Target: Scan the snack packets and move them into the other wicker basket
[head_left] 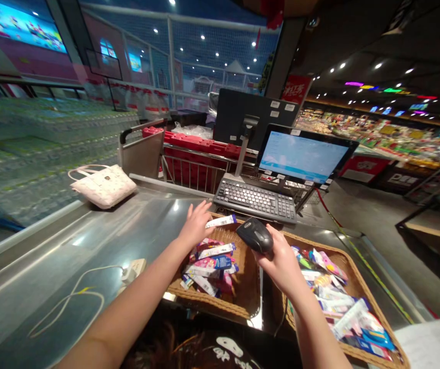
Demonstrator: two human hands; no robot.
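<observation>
My left hand (196, 224) holds a white toothpaste box (220, 221) over the left wicker basket (243, 297), its fingers closed on the box's end. Several more small colourful boxes (210, 266) lie in that basket. Just to the right, my right hand (279, 261) grips a black handheld barcode scanner (256, 234), which points toward the held box. A second wicker basket (362, 287) on the right is heaped with similar boxes (343, 307).
A steel checkout counter (89, 246) holds a pale handbag (103, 185) and a white power strip with its cord (133, 269). Behind the baskets are a keyboard (256, 200) and a lit screen (302, 156). A red shopping cart (197, 154) stands beyond.
</observation>
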